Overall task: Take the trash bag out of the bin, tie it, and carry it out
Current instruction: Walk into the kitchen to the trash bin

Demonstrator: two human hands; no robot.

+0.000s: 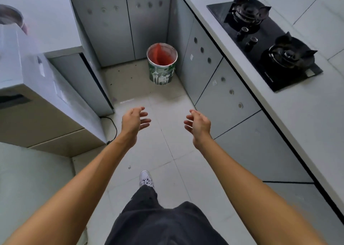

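A round metal bin [161,73], green with white paint drips, stands on the floor in the far corner of the kitchen. A red trash bag [163,55] lines its inside. My left hand [134,120] and my right hand [198,125] are stretched out in front of me, palms facing each other, fingers apart and empty. Both hands are well short of the bin, over bare floor tiles.
Grey cabinets [210,62] run along the right under a white counter with a black two-burner gas hob [268,43]. More cabinets close the far wall. A white appliance [37,103] with a black cable juts in from the left. My white shoe [146,178] is on the tiles.
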